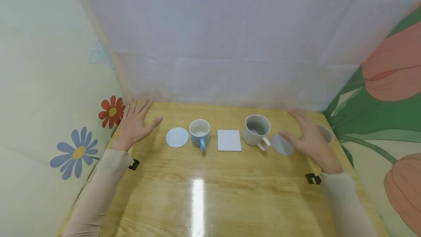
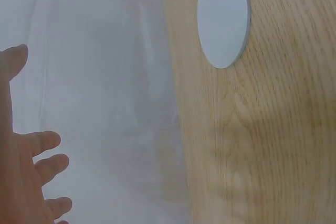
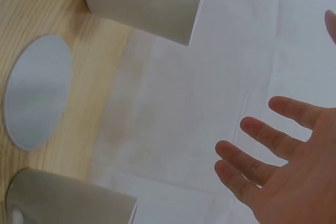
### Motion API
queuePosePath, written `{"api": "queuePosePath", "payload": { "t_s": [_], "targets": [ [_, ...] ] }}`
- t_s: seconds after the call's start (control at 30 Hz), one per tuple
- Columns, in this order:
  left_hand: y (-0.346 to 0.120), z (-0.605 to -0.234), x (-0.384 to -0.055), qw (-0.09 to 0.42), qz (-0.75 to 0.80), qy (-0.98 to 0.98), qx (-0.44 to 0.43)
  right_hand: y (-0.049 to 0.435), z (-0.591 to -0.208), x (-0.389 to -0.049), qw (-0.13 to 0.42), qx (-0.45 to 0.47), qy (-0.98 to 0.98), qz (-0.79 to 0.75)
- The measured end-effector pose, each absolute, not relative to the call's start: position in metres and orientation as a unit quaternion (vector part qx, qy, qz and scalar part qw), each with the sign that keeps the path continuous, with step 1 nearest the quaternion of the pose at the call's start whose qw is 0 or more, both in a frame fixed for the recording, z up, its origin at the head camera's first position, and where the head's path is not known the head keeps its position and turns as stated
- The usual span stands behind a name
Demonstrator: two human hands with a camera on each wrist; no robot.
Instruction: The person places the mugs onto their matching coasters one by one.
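My left hand [image 1: 135, 125] is held over the table's left side with fingers spread and nothing in it. The nearest thing to it is a round white coaster [image 1: 177, 137], also in the left wrist view. A light-blue mug [image 1: 200, 134] with a white inside stands to the right of that coaster. Over the right side, my right hand [image 1: 310, 138] is spread and holds nothing. It overlaps a white mug [image 1: 325, 134] and lies beside a round grey coaster [image 1: 283, 145]. Left of that coaster stands a larger white mug [image 1: 257, 131], its handle toward me.
A square white coaster [image 1: 229, 140] lies between the blue mug and the larger white mug. The wooden table [image 1: 158, 196] meets a white cloth backdrop [image 1: 213, 46]. Flower-printed cloths [image 1: 33, 94] hang at both sides.
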State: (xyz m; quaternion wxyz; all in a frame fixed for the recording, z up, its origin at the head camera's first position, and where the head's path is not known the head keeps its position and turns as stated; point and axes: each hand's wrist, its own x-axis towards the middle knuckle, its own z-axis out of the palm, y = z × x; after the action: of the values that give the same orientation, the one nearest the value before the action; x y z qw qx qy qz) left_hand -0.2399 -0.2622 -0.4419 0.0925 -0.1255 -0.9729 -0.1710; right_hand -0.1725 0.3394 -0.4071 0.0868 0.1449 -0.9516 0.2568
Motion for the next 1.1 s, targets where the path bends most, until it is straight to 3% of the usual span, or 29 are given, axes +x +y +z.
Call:
{"api": "queuePosePath", "payload": {
  "t_s": [0.6, 1.1],
  "targets": [
    [-0.256, -0.453, -0.23, 0.106, -0.22, -0.959, -0.142, 0.304, -0.417, -0.164, 0.104, 0.172, -0.933, 0.297],
    [-0.257, -0.465, -0.225, 0.135, -0.249, -0.948, -0.145, 0.268, -0.445, -0.165, 0.153, 0.242, -0.894, 0.345]
  ]
}}
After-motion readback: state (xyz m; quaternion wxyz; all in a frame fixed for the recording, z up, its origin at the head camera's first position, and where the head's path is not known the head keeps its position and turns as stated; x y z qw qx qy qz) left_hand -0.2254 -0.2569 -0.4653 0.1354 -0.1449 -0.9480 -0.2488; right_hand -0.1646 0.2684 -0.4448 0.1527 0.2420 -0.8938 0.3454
